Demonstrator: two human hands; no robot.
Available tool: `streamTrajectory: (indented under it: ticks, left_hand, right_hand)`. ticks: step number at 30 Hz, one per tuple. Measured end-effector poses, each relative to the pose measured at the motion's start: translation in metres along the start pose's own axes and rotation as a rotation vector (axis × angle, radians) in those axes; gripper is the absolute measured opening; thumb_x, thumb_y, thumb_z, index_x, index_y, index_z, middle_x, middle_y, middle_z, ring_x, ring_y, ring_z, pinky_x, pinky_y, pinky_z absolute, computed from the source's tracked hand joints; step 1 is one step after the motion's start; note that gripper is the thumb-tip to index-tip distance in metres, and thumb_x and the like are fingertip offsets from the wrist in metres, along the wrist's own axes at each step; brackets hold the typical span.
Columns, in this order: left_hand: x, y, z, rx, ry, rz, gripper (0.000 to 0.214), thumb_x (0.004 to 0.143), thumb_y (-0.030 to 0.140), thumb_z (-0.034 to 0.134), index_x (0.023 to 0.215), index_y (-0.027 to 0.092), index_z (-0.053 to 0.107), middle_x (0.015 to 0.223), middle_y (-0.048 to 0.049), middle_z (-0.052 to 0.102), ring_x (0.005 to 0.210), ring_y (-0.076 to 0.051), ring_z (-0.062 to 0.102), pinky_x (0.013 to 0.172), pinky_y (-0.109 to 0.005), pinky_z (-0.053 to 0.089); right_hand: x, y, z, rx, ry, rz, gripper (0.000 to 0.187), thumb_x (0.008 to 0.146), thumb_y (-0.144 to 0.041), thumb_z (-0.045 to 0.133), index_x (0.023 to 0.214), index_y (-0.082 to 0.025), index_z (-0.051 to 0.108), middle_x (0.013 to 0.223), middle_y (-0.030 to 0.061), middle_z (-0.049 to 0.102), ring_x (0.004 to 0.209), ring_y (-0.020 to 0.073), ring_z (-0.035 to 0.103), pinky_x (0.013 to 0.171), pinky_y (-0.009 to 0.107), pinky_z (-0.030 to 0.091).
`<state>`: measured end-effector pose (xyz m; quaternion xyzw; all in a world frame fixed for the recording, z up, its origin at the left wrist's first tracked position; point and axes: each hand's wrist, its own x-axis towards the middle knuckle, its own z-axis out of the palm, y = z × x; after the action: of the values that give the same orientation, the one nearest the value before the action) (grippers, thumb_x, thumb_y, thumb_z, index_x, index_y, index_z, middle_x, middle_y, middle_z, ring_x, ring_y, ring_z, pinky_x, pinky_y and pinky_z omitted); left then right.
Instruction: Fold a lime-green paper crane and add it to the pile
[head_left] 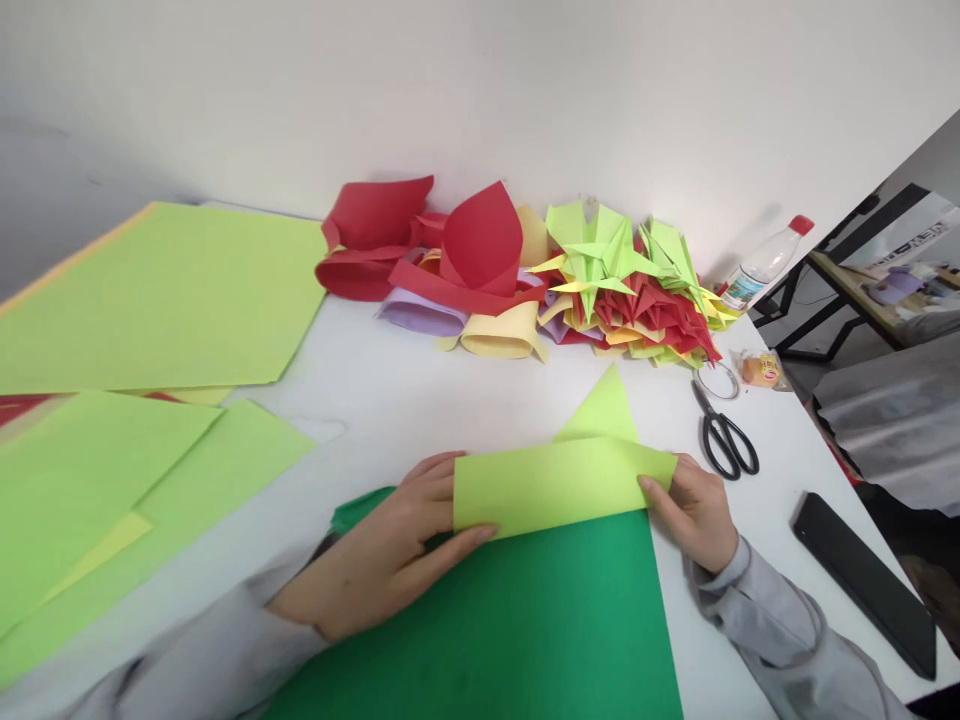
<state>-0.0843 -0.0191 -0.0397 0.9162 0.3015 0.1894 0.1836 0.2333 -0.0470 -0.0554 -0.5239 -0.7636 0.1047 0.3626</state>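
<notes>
A strip of light green paper point(547, 487) is held level between my two hands, above a dark green sheet point(510, 630). My left hand point(405, 535) grips its left end, thumb in front and fingers behind. At the right end, my right hand point(694, 505) pinches the paper between thumb and fingers. Behind the strip a light green triangular point point(606, 408) sticks up; whether it belongs to the same piece cannot be made out. Part of the dark green sheet is hidden under my left hand.
Light green sheets point(172, 300) lie at the left. Along the wall stand rolled red paper shapes point(480, 250) and folded paper stars point(600, 255). To the right are black-handled scissors point(726, 440), a tape roll point(716, 380), a wrapped snack point(761, 370), a bottle point(765, 265) and a black case point(862, 580).
</notes>
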Motion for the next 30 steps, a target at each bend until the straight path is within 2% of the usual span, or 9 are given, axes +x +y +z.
streamTrajectory:
  ticks: [5,11,16,19,21,23,25,26,30]
  left_hand:
    - [-0.003,-0.002,0.01,-0.057,0.047,-0.176,0.03,0.092,0.036,0.043,0.097,0.028,0.071,0.12,-0.0019,0.064,0.116,-0.021,0.054,0.098,-0.034,0.045]
    - [-0.005,-0.005,0.023,-0.02,0.05,-0.338,0.038,0.091,0.046,0.039,0.087,0.029,0.072,0.132,-0.0019,0.055,0.131,-0.028,0.038,0.109,-0.052,0.027]
    - [-0.004,-0.005,0.034,0.067,0.126,-0.436,0.05,0.09,0.052,0.038,0.061,0.021,0.063,0.131,-0.0055,0.055,0.125,-0.031,0.044,0.104,-0.055,0.031]
    - [-0.002,0.001,0.036,0.213,0.297,-0.442,0.043,0.089,0.053,0.043,0.067,0.018,0.056,0.128,-0.0154,0.055,0.118,-0.035,0.049,0.095,-0.057,0.041]
    - [-0.002,0.009,0.035,0.359,0.459,-0.379,0.031,0.089,0.045,0.05,0.088,0.015,0.057,0.129,-0.0231,0.051,0.121,-0.037,0.046,0.093,-0.058,0.042]
    - [-0.001,0.022,0.034,0.485,0.541,-0.188,0.026,0.088,0.029,0.055,0.106,0.01,0.054,0.131,-0.0249,0.049,0.127,-0.035,0.042,0.097,-0.052,0.043]
    - [0.0,0.035,0.036,0.521,0.453,0.118,0.031,0.087,0.02,0.056,0.117,0.01,0.052,0.125,-0.0172,0.058,0.125,-0.028,0.046,0.098,-0.04,0.045]
    - [0.001,0.041,0.038,0.519,0.38,0.197,0.033,0.088,0.019,0.054,0.119,0.011,0.053,0.125,-0.0129,0.061,0.123,-0.026,0.048,0.1,-0.038,0.043]
    - [0.006,0.052,0.05,0.531,0.163,0.19,0.054,0.089,0.046,0.049,0.127,0.007,0.052,0.135,-0.0138,0.054,0.125,-0.032,0.047,0.102,-0.044,0.037]
  right_hand:
    - [-0.004,0.0,0.003,-0.018,0.004,0.167,0.023,0.087,-0.038,0.056,0.074,-0.019,0.06,0.061,0.0019,0.058,0.059,0.0154,0.053,0.055,0.028,0.044]
    - [-0.007,0.001,0.008,-0.081,0.036,0.315,0.024,0.086,-0.041,0.055,0.094,-0.019,0.055,0.049,-0.0057,0.051,0.052,0.0153,0.051,0.053,0.026,0.04]
    - [-0.007,0.0,0.01,-0.246,0.099,0.2,0.018,0.087,-0.034,0.052,0.098,-0.019,0.054,0.05,-0.0066,0.049,0.053,0.0155,0.051,0.063,0.029,0.042]
    - [-0.007,0.0,0.011,-0.343,0.119,0.076,0.014,0.089,-0.029,0.05,0.095,-0.018,0.056,0.052,-0.0057,0.048,0.055,0.0155,0.052,0.071,0.033,0.043]
    - [-0.008,0.0,0.012,-0.382,0.109,0.039,0.013,0.089,-0.026,0.049,0.096,-0.018,0.057,0.053,-0.0047,0.049,0.056,0.0161,0.053,0.074,0.034,0.042]
    - [-0.008,0.0,0.013,-0.403,0.091,0.036,0.014,0.089,-0.024,0.048,0.096,-0.018,0.058,0.055,-0.0031,0.051,0.058,0.0169,0.053,0.072,0.034,0.042]
    - [-0.008,0.0,0.013,-0.413,0.08,0.041,0.015,0.089,-0.024,0.047,0.096,-0.018,0.059,0.057,-0.0018,0.052,0.059,0.0175,0.053,0.068,0.032,0.041]
    - [-0.008,0.0,0.014,-0.416,0.077,0.044,0.015,0.089,-0.024,0.047,0.096,-0.018,0.059,0.057,-0.0013,0.052,0.059,0.0177,0.053,0.067,0.032,0.041]
    - [-0.008,0.0,0.014,-0.421,0.077,0.052,0.016,0.088,-0.022,0.047,0.096,-0.017,0.06,0.057,-0.0008,0.052,0.059,0.0179,0.052,0.066,0.032,0.04]
